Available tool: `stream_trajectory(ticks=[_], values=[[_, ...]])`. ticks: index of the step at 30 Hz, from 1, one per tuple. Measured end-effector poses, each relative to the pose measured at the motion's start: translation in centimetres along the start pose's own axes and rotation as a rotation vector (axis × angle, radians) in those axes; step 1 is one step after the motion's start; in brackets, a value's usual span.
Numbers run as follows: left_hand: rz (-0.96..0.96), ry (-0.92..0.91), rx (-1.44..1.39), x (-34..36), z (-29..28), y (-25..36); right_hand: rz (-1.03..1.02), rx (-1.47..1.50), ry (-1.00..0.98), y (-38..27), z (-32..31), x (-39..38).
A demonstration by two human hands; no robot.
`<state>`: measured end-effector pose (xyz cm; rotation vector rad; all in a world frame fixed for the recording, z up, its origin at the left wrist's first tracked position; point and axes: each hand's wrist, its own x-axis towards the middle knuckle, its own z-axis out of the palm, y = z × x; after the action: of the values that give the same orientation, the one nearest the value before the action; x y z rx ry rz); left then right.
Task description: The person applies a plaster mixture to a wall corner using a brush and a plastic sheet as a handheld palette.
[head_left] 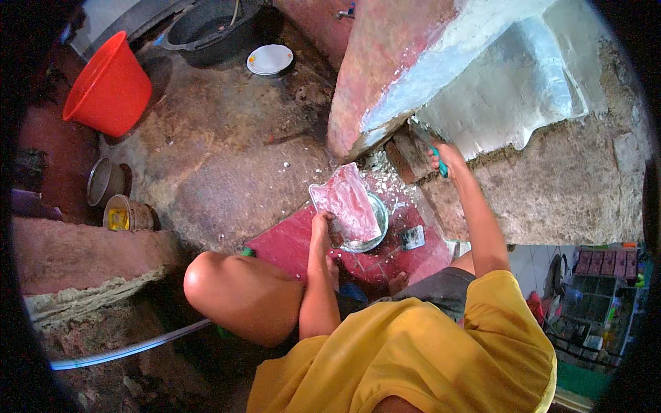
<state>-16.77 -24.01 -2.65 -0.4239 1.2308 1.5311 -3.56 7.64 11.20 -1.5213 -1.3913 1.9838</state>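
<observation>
My left hand is closed on the edge of a pinkish sheet smeared with white paste; its material is unclear. Partly beneath that sheet is a round bowl with white residue on its rim. Out to the right, my right hand grips the teal handle of a putty knife. The blade points up and left, reaching the lower corner of a wall coated in wet-looking grey-white plaster. Whether the blade touches the wall, I cannot tell.
White crumbs litter the red floor near a small pale flat piece. A red bucket, a black tub and a white plate stand farther left. A pale hose crosses the lower left.
</observation>
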Motion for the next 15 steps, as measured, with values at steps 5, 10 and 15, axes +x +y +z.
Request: stream_trajectory(ticks=[5,10,15], values=[[0.071,0.004,0.009,-0.8,0.3,-0.2,-0.057,0.105,0.078,0.8,1.4,-1.3],[0.042,-0.008,-0.010,-0.8,0.2,-0.3,-0.110,0.191,0.105,1.6,1.4,-1.4],[0.049,-0.041,0.019,-0.1,0.3,-0.8,-0.139,0.420,0.146,3.3,2.2,-0.5]])
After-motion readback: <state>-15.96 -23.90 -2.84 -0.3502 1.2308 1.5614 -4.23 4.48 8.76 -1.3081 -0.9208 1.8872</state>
